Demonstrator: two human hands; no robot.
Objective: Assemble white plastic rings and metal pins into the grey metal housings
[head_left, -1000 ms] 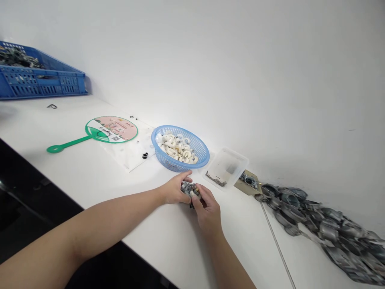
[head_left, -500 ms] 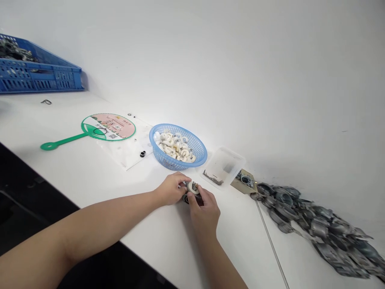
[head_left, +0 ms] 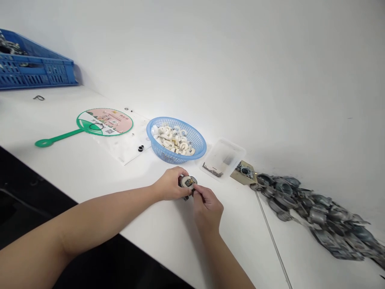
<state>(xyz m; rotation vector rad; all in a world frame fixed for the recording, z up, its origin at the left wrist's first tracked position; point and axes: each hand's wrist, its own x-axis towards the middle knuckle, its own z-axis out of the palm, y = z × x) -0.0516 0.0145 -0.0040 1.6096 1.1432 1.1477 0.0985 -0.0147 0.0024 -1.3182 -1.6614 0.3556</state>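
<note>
The left hand [head_left: 170,184] and right hand [head_left: 207,208] are close together, both clamped on a small die-cast metal housing [head_left: 188,182] at the centre of the view. The left hand wraps its side, while the right fingertips [head_left: 197,192] pinch at its face, where a pale ring shows; whether that ring is fully seated is too small to tell.

From the hands, a blue plastic basket [head_left: 195,138] sits at 12 o'clock, heaped with white rings [head_left: 173,138]. A clear plastic box [head_left: 224,156] sits at 1 o'clock, and a long heap of metal housings [head_left: 315,216] lies at 3 o'clock. A blue plastic crate [head_left: 36,76] stands far off at 10 o'clock, with a few metal parts [head_left: 9,50] visible inside.

Much looks left: the basket is well filled, the heap is long, and the crate seems only lightly loaded.
</note>
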